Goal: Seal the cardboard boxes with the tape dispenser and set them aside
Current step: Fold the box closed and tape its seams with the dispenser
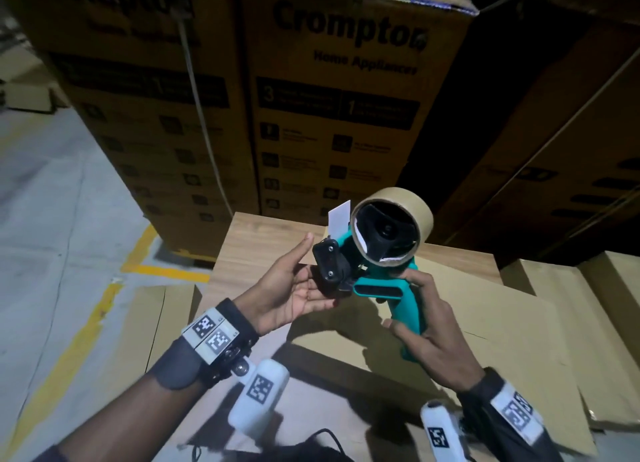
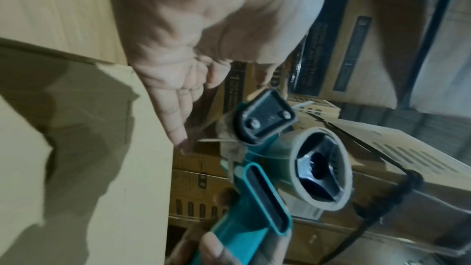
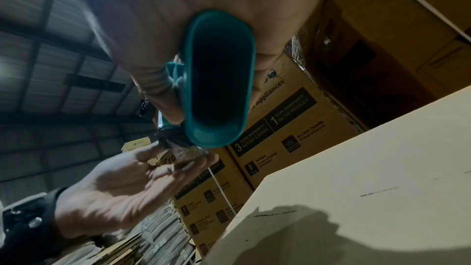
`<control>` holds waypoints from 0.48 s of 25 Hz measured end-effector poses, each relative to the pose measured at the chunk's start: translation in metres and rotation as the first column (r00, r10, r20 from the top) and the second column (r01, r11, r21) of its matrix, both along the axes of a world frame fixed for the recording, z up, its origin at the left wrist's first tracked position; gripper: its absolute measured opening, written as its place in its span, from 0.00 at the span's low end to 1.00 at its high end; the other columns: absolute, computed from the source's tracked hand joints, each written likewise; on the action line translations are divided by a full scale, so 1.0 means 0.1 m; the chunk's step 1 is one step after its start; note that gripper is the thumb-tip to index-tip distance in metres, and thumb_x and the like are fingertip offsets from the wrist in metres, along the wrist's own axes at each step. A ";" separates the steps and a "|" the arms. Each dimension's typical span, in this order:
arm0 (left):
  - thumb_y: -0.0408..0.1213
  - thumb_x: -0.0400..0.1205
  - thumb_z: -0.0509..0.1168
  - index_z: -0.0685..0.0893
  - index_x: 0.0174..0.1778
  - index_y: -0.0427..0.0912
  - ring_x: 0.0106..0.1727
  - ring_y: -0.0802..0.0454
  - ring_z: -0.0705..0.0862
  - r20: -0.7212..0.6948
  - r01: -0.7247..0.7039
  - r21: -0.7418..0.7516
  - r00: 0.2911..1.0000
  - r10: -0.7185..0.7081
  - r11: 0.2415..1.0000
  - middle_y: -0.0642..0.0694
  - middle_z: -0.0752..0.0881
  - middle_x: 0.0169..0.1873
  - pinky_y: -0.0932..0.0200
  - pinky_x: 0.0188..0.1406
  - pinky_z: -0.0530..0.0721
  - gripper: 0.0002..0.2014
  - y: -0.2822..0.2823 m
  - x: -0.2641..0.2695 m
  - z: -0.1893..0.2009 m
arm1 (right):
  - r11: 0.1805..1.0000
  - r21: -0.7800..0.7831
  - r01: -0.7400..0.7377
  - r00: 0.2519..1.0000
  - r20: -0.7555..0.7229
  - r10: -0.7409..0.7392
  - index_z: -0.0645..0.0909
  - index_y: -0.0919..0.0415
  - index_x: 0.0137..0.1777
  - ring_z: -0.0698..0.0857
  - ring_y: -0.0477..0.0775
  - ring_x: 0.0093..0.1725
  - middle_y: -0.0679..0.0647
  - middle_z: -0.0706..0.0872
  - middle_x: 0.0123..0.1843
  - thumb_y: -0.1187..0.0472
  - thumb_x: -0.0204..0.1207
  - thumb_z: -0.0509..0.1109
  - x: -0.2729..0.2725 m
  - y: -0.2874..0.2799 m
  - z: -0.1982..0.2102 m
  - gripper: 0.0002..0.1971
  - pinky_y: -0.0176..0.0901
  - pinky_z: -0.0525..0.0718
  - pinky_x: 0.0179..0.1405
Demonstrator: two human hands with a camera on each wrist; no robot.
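My right hand [image 1: 427,326] grips the handle of a teal tape dispenser [image 1: 388,290] and holds it up above a plain cardboard box [image 1: 491,326]. A brown tape roll [image 1: 412,205] sits on its hub. My left hand [image 1: 294,291] lies palm up under the dispenser's black front end, fingers straight, thumb out. In the left wrist view a fingertip [image 2: 182,140] touches the loose tape end by the dispenser [image 2: 254,219]. The right wrist view looks up the hollow handle [image 3: 219,88], with the left hand [image 3: 122,186] open below it and the box top [image 3: 356,188] at lower right.
Tall stacks of printed appliance boxes [image 1: 339,115] stand close behind, one bound with a white strap [image 1: 201,115]. More dark boxes [image 1: 571,149] rise at right. Pale cardboard [image 1: 609,288] lies at right. Grey floor with yellow lines [image 1: 86,323] runs along the left.
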State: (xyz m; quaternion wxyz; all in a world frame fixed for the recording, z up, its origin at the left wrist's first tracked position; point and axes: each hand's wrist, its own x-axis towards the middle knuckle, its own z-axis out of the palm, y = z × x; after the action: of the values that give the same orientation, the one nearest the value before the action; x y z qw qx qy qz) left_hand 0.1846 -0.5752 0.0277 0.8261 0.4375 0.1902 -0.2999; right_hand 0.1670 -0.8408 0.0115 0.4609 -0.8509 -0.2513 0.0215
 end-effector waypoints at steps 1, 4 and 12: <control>0.58 0.86 0.62 0.83 0.70 0.30 0.54 0.40 0.94 -0.020 0.001 -0.014 1.000 -0.002 1.000 0.28 0.89 0.61 0.47 0.60 0.88 0.32 0.00 0.02 -0.05 | 1.000 0.004 0.005 1.000 -0.001 -0.005 0.64 0.35 0.73 0.87 0.60 0.49 0.39 0.83 0.60 0.60 0.76 0.74 0.01 0.00 0.01 0.32 0.63 0.89 0.45; 0.32 0.88 0.65 0.84 0.65 0.26 0.42 0.42 0.95 -0.037 -0.025 0.042 0.999 0.027 0.999 0.23 0.89 0.55 0.54 0.45 0.93 0.14 -0.01 0.04 -0.15 | 0.999 0.027 0.018 1.000 0.004 -0.018 0.64 0.33 0.73 0.87 0.54 0.53 0.36 0.82 0.62 0.60 0.75 0.74 0.04 -0.01 0.02 0.33 0.56 0.89 0.48; 0.20 0.76 0.65 0.89 0.59 0.28 0.38 0.39 0.94 -0.114 -0.248 -0.205 0.967 0.228 0.947 0.21 0.88 0.53 0.51 0.34 0.94 0.17 0.09 0.05 -0.19 | 1.000 0.026 -0.007 1.000 -0.023 0.008 0.65 0.33 0.73 0.87 0.56 0.53 0.39 0.83 0.62 0.61 0.75 0.75 -0.01 -0.05 0.01 0.34 0.58 0.89 0.47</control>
State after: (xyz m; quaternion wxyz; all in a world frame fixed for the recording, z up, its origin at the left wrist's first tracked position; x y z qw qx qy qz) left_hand 0.1898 -0.5667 0.0084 0.8898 0.3046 0.2442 -0.2361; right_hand 0.1663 -0.8454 0.0120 0.4747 -0.8435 -0.2494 0.0300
